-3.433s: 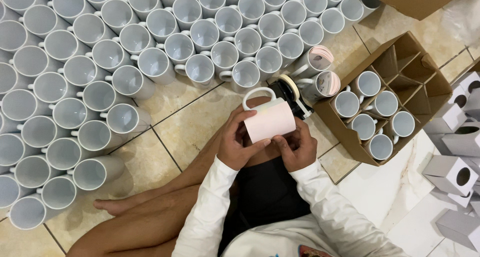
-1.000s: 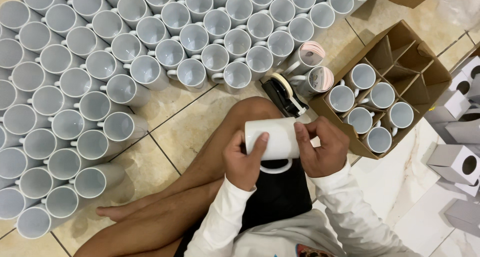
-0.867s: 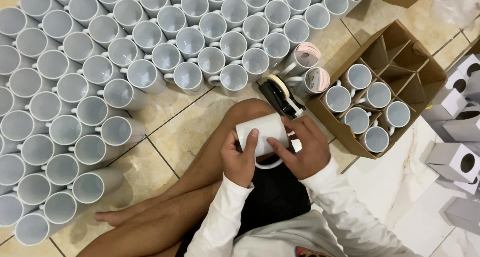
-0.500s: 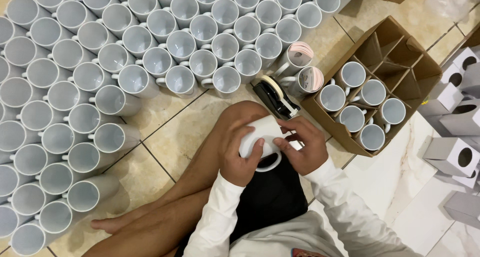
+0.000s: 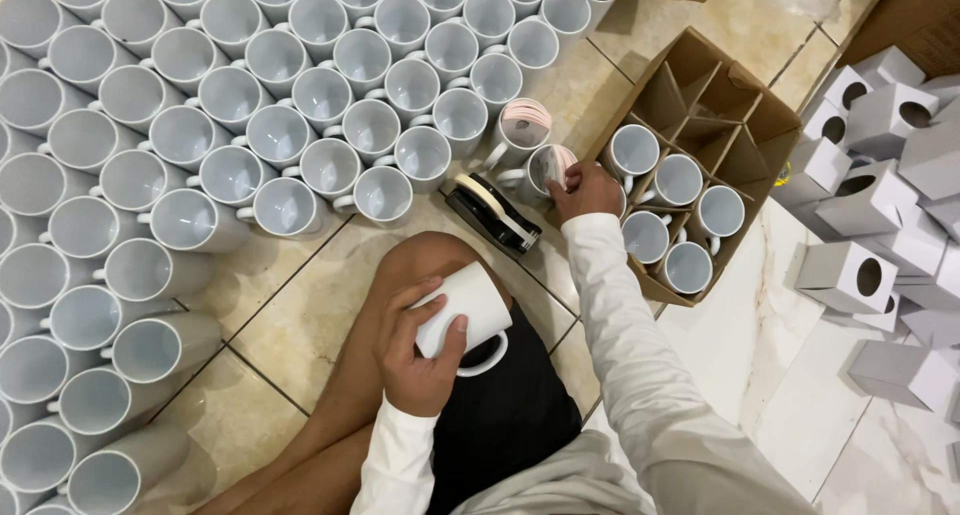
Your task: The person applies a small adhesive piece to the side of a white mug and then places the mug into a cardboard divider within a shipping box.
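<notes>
Right now you are sitting on the beige tiled floor [image 5: 300, 305] with one bare knee raised, and your left hand [image 5: 420, 360] is holding a plain white ceramic mug [image 5: 468, 310] above your lap, just over that knee. Your fingers [image 5: 415, 297] are wrapping around the mug's barrel, thumb pressing on the near side, so the hand is closing firmly on it; the mug is lying tilted on its side with its handle pointing down toward your black shorts [image 5: 505, 415]. Your right hand [image 5: 588, 190] is reaching forward, well apart from the mug, and its fingertips are touching a mug stuffed with a roll of printed paper [image 5: 545, 170]; you cannot tell from this angle whether those fingers are pinching anything. Just beside that one, another mug holding pinkish rolled sheets [image 5: 522, 130] is standing. A black tape dispenser with a cream roll [image 5: 492, 212] is lying on the floor between your knee and your right hand. To the right, an open brown cardboard box with dividers [image 5: 745, 105] is holding several white mugs upright in its near compartments. Rows of matching white mugs [image 5: 280, 135] are crowding the floor on your left, and small grey cardboard boxes with round holes [image 5: 850, 275] are lying piled at the far right.
</notes>
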